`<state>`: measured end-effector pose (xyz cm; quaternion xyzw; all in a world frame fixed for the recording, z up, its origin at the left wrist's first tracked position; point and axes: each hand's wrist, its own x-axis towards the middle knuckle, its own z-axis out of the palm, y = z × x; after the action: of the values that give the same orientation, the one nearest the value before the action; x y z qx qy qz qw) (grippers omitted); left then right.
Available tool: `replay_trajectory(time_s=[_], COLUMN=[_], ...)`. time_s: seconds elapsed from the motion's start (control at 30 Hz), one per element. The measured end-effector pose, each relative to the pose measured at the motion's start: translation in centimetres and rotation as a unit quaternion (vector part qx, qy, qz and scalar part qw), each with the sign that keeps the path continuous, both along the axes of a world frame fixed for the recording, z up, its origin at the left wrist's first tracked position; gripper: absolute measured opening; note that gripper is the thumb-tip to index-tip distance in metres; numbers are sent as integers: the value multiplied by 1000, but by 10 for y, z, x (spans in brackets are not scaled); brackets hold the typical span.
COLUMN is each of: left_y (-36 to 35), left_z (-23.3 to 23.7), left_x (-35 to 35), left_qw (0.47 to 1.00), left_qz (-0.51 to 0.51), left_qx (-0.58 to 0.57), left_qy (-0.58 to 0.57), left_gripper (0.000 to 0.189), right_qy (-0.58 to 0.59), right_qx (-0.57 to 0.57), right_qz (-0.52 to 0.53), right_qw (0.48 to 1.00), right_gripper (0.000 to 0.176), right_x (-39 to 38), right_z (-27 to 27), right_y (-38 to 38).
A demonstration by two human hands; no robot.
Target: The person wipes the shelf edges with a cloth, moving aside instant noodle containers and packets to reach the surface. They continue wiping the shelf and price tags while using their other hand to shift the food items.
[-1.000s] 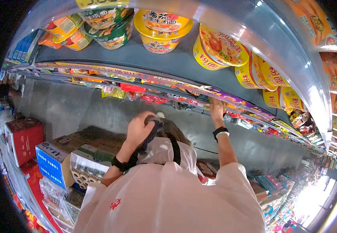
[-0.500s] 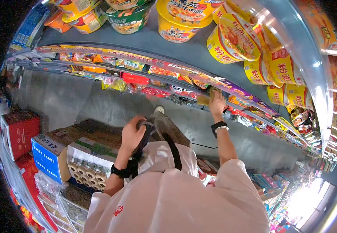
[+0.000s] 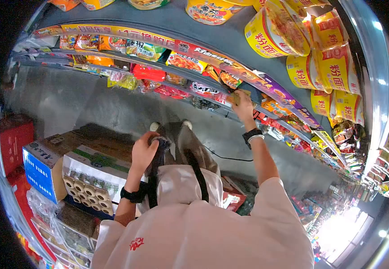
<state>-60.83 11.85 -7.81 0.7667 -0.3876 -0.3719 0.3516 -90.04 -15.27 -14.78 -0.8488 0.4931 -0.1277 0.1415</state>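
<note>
My right hand (image 3: pixel 244 109) reaches to the lower shelf under the top ledge. Its fingers are closed on a flat yellowish-brown piece (image 3: pixel 240 95), perhaps a cloth, against the shelf's front edge. Packets of instant noodles (image 3: pixel 186 62) stand to the left of it on that shelf, and orange packets (image 3: pixel 275 107) lie to the right. My left hand (image 3: pixel 144 151) is low in front of my legs, curled round a dark, crumpled thing (image 3: pixel 162 145) whose kind I cannot make out. Dark bands circle both wrists.
Noodle cups (image 3: pixel 270 33) line the top shelf (image 3: pixel 158 22) above my hands. At left on the floor stand a blue-sided carton (image 3: pixel 39 172), a box with rolled ends showing (image 3: pixel 86 193) and a red box (image 3: pixel 15 143). A thin black cable (image 3: pixel 228 158) crosses the floor.
The view has shifted, with the shelves higher in it. My right hand has moved slightly left along the shelf edge with the yellowish-brown piece. My left hand still grips the dark thing.
</note>
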Motion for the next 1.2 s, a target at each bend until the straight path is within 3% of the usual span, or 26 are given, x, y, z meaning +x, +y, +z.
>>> replay_trajectory(time_s=[0.17, 0.33, 0.43, 0.53, 0.63, 0.67, 0.7, 0.8, 0.83, 0.9, 1.0, 1.2], left_y=[-4, -25, -39, -57, -73, -78, -81, -81, -81, -83, -77, -75], left_z=[-13, -18, -27, -28, -33, -33, -30, -26, -25, -20, -35, -28], left_x=[-23, -52, -74, -94, -117, -122, -131, -154, -157, -163, -170, -142], left_qw=[1000, 1000, 999, 999, 998, 987, 987, 999, 999, 985, 991, 991], left_qz=[17, 21, 35, 2, -27, -50, -46, -38, -33, -64, -63, -29], left_qx=[0, 18, -28, 53, 43, 152, 156, 16, 17, 150, 111, 133], left_qy=[1, -10, -24, 1, -26, 1, 2, -20, -22, 54, 34, 12], left_gripper=[24, 26, 28, 29, 28, 28, 28, 27, 27, 26, 28, 29], right_qy=[21, 22, 23, 96, 94, 95, 67, 23, 7, -15, -70, -63], right_qx=[57, 24, 10, 44, 16, 18, 13, -7, -32, -35, -29, -40], right_qz=[44, 38, 25, 110, 137, 139, 133, 134, 132, 118, 70, 83], right_qw=[997, 999, 999, 988, 986, 986, 989, 991, 991, 992, 995, 994], right_gripper=[50, 51, 60, 74, 68, 68, 65, 60, 58, 57, 46, 51], right_x=[-5, -58, -86, -101, -107, -108, -103, -85, -77, -53, -14, -18], right_z=[13, 9, 22, 32, 20, 17, 19, 11, 7, -3, -13, -16], right_y=[-5, -8, -2, 0, -11, -15, -18, -19, -20, -18, -6, -8])
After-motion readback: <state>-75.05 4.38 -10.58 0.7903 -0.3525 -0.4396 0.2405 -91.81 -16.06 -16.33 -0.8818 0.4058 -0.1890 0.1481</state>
